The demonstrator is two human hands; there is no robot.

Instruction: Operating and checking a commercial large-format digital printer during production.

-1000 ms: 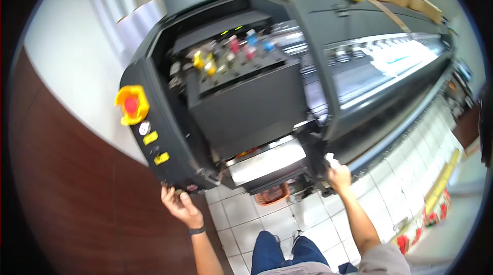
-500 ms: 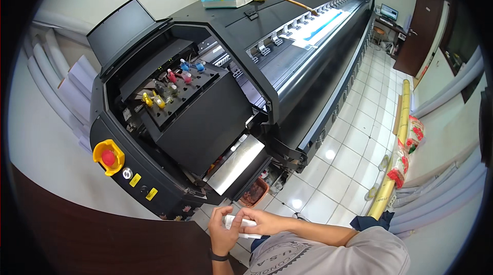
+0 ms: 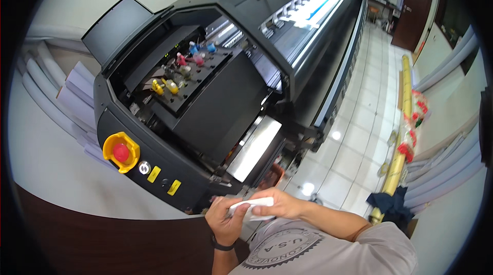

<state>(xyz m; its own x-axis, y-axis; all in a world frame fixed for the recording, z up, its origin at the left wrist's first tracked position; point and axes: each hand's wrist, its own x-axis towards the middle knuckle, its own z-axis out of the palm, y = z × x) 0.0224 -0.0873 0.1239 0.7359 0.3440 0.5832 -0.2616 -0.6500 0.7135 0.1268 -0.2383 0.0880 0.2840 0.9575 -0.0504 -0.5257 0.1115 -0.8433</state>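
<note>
A folded white piece, tissue or cloth (image 3: 261,203), is stretched between my two hands at the lower middle, in front of a wide-format printer. My left hand (image 3: 224,219), with a black band on its wrist, pinches one end between thumb and fingers. From the other side, my right hand (image 3: 283,203) grips the opposite end. Just beyond my hands lies the printer's open end, with a black print carriage (image 3: 218,99) and a bright metal plate (image 3: 254,149). Yellow, clear, magenta and blue ink fittings (image 3: 190,60) stand on the carriage top.
A red emergency button (image 3: 121,153) in a yellow guard sits on the printer's near panel. Its lid (image 3: 118,29) is raised. A dark brown table (image 3: 102,239) fills the lower left. Yellow rolls (image 3: 406,90) lie along the tiled floor (image 3: 354,146); an orange-brown container (image 3: 272,178) stands under the printer.
The view has shifted, with the printer's near end now lower and farther right. My hands have moved slightly up and right, still holding the white piece, which now shows more between them.
</note>
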